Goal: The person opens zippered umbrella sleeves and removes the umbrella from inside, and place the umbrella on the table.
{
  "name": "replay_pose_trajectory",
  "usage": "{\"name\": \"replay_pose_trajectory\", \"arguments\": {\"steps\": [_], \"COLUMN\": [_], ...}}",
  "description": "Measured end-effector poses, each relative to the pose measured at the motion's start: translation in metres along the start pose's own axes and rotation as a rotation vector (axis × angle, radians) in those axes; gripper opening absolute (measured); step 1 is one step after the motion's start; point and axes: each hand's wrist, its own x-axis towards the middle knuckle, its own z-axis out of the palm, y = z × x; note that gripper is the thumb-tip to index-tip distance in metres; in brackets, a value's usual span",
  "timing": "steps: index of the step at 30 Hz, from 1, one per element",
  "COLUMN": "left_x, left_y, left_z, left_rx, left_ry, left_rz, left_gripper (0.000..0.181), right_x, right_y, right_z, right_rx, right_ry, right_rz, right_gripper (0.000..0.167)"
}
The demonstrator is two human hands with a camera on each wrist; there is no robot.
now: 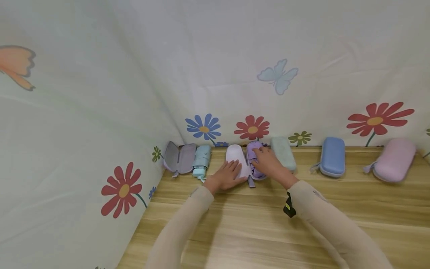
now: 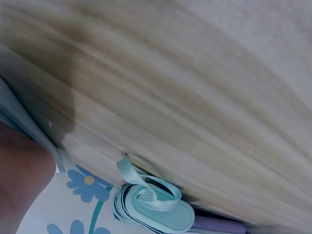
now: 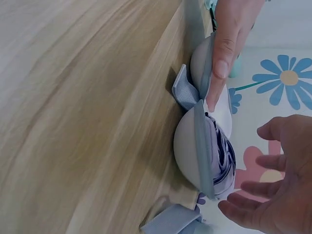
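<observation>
A pale zippered case (image 1: 234, 152) lies open like a book in the head view, a folded purple umbrella (image 1: 254, 146) in its right half. My left hand (image 1: 228, 175) rests flat on the case's left half, its fingers (image 3: 223, 68) extended in the right wrist view. Above the umbrella is my right hand (image 1: 268, 162); the right wrist view shows this hand (image 3: 278, 187) with spread, slightly bent fingers, apart from the umbrella (image 3: 222, 161). A folded teal umbrella (image 1: 201, 157) lies left of the case, its looped strap (image 2: 161, 190) visible in the left wrist view.
An open grey-purple case (image 1: 186, 158) stands at the far left by the teal umbrella. To the right are closed cases in pale green (image 1: 283, 153), blue (image 1: 333, 157) and pink (image 1: 395, 160). A flowered cloth wall (image 1: 228, 93) borders the wooden table (image 1: 248, 224).
</observation>
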Motion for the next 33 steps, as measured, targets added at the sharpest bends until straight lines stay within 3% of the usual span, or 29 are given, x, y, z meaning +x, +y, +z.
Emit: {"name": "replay_pose_trajectory", "arguments": {"steps": [5, 12, 14, 19, 20, 28, 33], "left_x": [0.001, 0.003, 0.003, 0.002, 0.002, 0.006, 0.003], "left_y": [0.001, -0.001, -0.001, -0.001, -0.001, -0.005, -0.003], "left_z": [0.004, 0.011, 0.012, 0.015, 0.015, 0.019, 0.019], "left_rx": [0.010, 0.002, -0.007, -0.035, -0.040, -0.043, -0.060], "left_ry": [0.021, 0.019, 0.027, 0.041, 0.043, 0.053, 0.042], "left_rz": [-0.006, -0.011, -0.008, -0.008, -0.008, -0.002, 0.014], "left_gripper": [0.080, 0.085, 0.086, 0.084, 0.083, 0.083, 0.084], "right_x": [0.012, 0.029, 0.037, 0.044, 0.042, 0.046, 0.043], "right_y": [-0.002, -0.009, -0.004, -0.003, -0.009, 0.006, 0.011], "right_z": [0.002, 0.005, 0.013, 0.015, 0.009, 0.006, 0.003], "right_rx": [-0.029, 0.006, -0.019, -0.023, 0.001, 0.147, 0.210], "right_ry": [-0.011, -0.090, -0.083, -0.143, -0.171, -0.120, -0.145], "right_rz": [0.073, 0.229, 0.257, 0.345, 0.371, 0.373, 0.386], "right_gripper": [0.058, 0.069, 0.071, 0.076, 0.077, 0.091, 0.094]}}
